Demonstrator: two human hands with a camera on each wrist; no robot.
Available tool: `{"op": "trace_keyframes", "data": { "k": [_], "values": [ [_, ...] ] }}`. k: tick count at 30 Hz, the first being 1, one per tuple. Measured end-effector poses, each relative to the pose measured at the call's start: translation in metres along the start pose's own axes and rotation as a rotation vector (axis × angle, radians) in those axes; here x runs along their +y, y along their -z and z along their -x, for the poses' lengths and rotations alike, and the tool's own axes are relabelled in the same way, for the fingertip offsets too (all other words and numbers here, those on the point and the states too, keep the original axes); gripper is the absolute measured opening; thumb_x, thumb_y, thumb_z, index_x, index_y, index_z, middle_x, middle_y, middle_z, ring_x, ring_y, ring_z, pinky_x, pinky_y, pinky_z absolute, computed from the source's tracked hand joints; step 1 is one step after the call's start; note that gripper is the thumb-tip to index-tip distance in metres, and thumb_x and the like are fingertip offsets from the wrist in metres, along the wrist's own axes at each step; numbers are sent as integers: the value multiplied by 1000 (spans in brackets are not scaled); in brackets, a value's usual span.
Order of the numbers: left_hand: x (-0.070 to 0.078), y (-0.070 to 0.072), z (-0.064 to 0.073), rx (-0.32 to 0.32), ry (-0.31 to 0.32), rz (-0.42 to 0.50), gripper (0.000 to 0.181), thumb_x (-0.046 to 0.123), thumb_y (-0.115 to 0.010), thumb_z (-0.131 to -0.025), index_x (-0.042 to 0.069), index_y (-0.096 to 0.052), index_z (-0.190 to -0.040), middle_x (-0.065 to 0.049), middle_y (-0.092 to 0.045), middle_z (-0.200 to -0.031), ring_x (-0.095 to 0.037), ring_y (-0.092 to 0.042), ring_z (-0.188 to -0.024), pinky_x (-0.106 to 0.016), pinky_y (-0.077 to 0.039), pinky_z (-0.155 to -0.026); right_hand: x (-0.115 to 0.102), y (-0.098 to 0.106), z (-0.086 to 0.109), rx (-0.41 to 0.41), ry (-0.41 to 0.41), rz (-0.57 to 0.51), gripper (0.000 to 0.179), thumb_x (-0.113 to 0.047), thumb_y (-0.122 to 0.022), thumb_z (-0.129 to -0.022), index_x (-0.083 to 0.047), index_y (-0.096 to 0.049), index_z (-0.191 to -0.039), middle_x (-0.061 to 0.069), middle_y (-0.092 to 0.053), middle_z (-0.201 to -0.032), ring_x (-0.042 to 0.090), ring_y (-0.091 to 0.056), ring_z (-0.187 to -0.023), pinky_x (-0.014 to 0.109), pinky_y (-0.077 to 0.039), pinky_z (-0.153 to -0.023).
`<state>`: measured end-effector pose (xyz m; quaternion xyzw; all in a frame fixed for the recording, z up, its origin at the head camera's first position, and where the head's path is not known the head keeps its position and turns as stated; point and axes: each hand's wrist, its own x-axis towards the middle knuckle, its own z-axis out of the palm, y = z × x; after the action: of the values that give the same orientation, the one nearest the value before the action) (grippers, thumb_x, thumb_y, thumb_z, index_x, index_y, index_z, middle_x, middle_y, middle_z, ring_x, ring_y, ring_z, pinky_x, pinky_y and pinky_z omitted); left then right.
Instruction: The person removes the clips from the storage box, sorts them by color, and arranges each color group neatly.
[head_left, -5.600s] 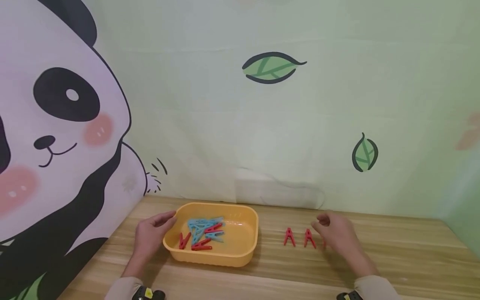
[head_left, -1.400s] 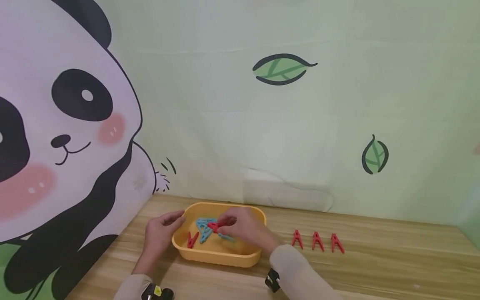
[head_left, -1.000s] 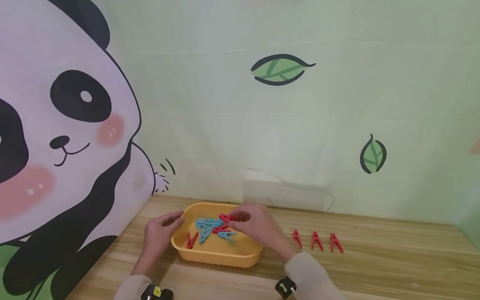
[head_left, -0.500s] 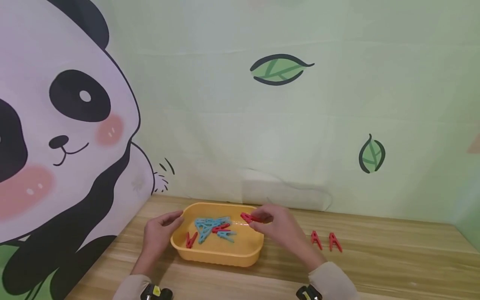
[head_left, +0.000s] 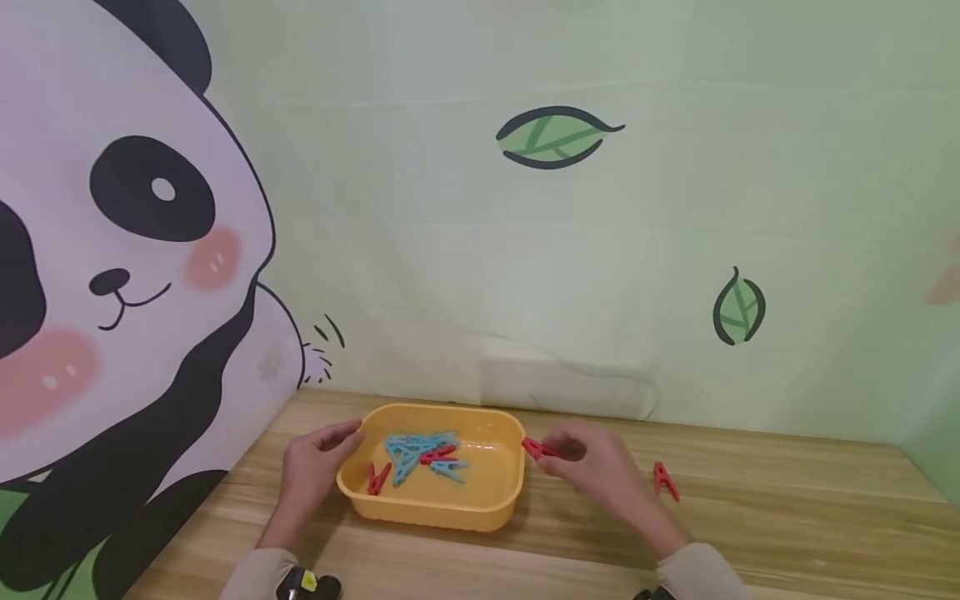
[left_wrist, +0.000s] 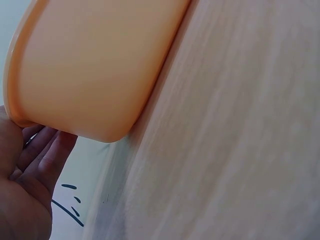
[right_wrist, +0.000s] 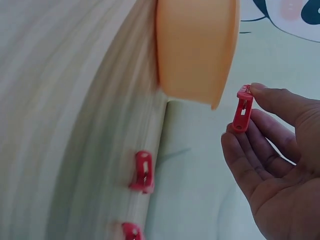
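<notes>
My left hand (head_left: 315, 462) holds the yellow plastic tray (head_left: 420, 515) at its left rim; in the left wrist view its fingers lie against the tray's outer wall (left_wrist: 95, 75). Just past the tray's right rim, my right hand (head_left: 600, 467) pinches a red clothespin (right_wrist: 243, 111) between thumb and fingertips. Several light blue clothespins (head_left: 408, 450) lie heaped in the tray, with one red clothespin (head_left: 438, 455) among them and another red one (head_left: 378, 479) near the left wall. On the table to the right stands a red clothespin (head_left: 665, 482); others beside it are hidden behind my right hand.
The wood-grain table (head_left: 787, 500) runs back to a pale green printed wall (head_left: 600, 250), with a large panda picture at the left. In the right wrist view two red clothespins (right_wrist: 144, 172) show on the table, below the tray's end.
My right hand has picked a red clothespin out of the tray and carried it right, past the rim. Earlier it was at the third table clothespin. My left hand stays at the rim.
</notes>
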<state>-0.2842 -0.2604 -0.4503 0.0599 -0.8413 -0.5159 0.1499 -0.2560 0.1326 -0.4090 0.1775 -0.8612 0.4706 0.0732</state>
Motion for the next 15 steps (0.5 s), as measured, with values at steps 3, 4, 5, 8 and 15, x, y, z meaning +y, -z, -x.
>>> {"op": "trace_keyframes", "data": {
  "k": [3, 4, 5, 8, 15],
  "values": [
    [1, 0, 0, -2, 3, -3, 33, 20, -73, -104, 3, -73, -132, -17, -72, -133, -35, -64, -129, -40, -50, -106, 5, 6, 4, -21, -10, 19, 12, -8, -85, -91, -9, -78, -100, -3, -75, -94, 15, -71, -89, 27, -60, -76],
    [1, 1, 0, -4, 6, -6, 33, 20, -73, -104, 3, -73, -132, -17, -72, -133, -34, -64, -130, -40, -50, -106, 7, 8, 6, -26, -11, 30, 12, -8, -85, -91, -9, -78, -100, -3, -75, -94, 14, -70, -89, 27, -60, -76],
    [1, 1, 0, -4, 6, -7, 34, 21, -73, -104, 3, -73, -132, -17, -72, -133, -34, -64, -130, -40, -50, -106, 9, 9, 7, -31, -12, 39, 12, -8, -85, -90, -8, -78, -99, -2, -75, -93, 14, -70, -88, 27, -60, -75],
    [1, 1, 0, -6, 8, -7, 34, 21, -73, -104, 3, -73, -132, -17, -71, -133, -35, -64, -130, -40, -50, -105, 15, 12, 11, -41, -32, 69, 13, -9, -87, -89, -9, -78, -98, -3, -74, -92, 13, -69, -87, 28, -59, -76],
    [0, 0, 0, -3, 0, -1, 34, 21, -74, -103, 2, -74, -132, -17, -72, -133, -35, -64, -129, -40, -50, -105, 24, 15, 19, -71, -84, 88, 14, -9, -88, -87, -9, -79, -98, -4, -72, -90, 13, -66, -84, 29, -58, -73]
  ]
}}
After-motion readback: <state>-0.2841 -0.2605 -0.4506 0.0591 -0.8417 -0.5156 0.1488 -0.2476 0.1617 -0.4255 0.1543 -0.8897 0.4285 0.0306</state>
